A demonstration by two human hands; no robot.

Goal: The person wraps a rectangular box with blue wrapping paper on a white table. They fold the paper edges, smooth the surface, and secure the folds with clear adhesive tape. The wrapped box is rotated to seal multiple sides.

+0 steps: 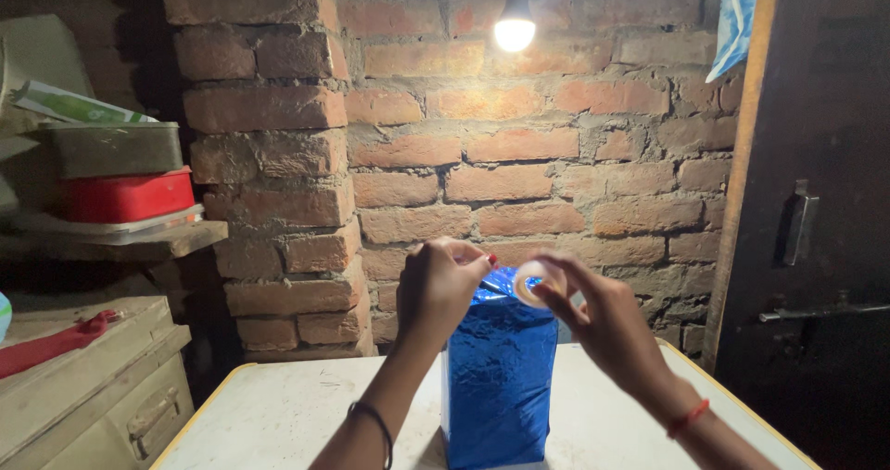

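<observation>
Your left hand (pixel 440 285) is at the top edge of the blue foil-wrapped box (pixel 498 377), with its fingers curled together and pinching the foil at the upper left corner. Your right hand (pixel 603 317) is just beside it at the upper right corner, thumb and forefinger pressed on a small roll of clear tape (pixel 530 285) held against the top of the box. The box stands upright near the middle of the white table (pixel 278 414), close to you, with both wrists angled in toward it from either side. Behind it is a brick wall (pixel 519 164) lit by a bare bulb (pixel 514 30). To your left, a shelf (pixel 120 240) carries a red container (pixel 128 195) with a grey tin (pixel 113 148) stacked on it. A dark door (pixel 820 210) stands at your right.
</observation>
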